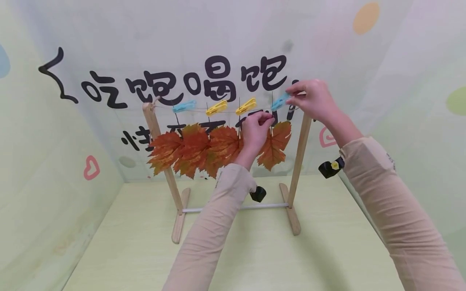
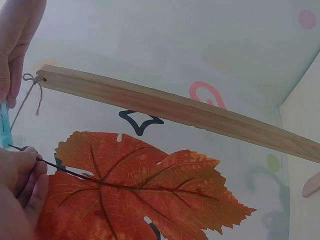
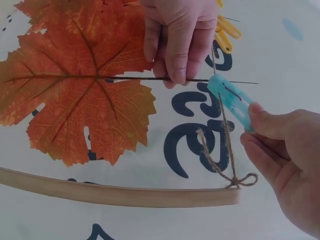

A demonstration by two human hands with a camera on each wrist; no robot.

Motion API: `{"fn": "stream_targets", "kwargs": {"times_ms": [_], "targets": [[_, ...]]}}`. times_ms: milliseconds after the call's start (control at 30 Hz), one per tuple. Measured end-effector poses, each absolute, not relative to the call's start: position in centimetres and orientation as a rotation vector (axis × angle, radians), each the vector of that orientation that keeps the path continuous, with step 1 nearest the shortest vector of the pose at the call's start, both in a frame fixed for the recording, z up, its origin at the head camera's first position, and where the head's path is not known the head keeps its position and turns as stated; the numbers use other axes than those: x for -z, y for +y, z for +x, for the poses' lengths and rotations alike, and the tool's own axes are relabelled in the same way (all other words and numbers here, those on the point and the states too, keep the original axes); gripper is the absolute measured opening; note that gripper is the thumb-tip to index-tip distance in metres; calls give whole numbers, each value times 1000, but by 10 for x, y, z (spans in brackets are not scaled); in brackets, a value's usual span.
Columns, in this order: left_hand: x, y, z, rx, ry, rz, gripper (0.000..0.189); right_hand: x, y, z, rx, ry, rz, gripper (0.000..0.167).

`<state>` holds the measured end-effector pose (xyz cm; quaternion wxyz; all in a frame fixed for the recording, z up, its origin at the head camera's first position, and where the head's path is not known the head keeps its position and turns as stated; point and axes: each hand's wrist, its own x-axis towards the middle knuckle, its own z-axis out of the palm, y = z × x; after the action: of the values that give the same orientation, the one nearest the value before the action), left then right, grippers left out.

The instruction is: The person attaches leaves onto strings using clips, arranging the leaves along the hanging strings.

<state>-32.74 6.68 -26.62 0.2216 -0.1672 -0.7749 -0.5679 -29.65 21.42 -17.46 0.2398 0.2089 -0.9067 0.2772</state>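
In the head view my right hand (image 1: 316,99) pinches the tail of a blue clothespin (image 1: 280,102) at the right end of a string. The clothespin's nose sits over the twine (image 3: 226,125) and across a dark leaf stem (image 3: 140,78) in the right wrist view. My left hand (image 1: 256,129) pinches that stem just below the string, between thumb and fingers. From the stem hangs an orange-red artificial maple leaf (image 1: 274,147). Farther left, several similar leaves (image 1: 196,143) hang under two yellow clothespins (image 1: 217,108) and another blue clothespin (image 1: 184,106).
The twine is tied between two wooden posts (image 1: 300,157) standing on wooden feet (image 1: 290,210), joined low down by a white rod (image 1: 267,206). This stand rests on a pale table (image 1: 145,258). Behind it hangs a printed cloth (image 1: 153,36) with black characters.
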Motion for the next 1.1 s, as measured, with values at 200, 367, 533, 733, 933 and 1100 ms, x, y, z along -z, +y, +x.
{"fn": "stream_targets", "kwargs": {"times_ms": [200,367,533,733,933,1100], "targets": [[266,66,-328,1559,-2158,-462,13,173,214,-298,-797,-2540,585,29],[266,64,-327,1564,-2166,-445,14,176,214,-300,-864,-2539,597,33],[267,61,-326,1561,-2159,-433,15,180,216,-302,-913,-2516,600,36],[269,55,-321,1560,-2108,-471,17,182,221,-298,-1012,-2477,584,46],[278,30,-294,1479,-2155,-609,16,198,239,-277,-941,-2372,600,47],[298,-24,-262,1308,-2236,-817,22,239,270,-257,-698,-2192,707,49]]}}
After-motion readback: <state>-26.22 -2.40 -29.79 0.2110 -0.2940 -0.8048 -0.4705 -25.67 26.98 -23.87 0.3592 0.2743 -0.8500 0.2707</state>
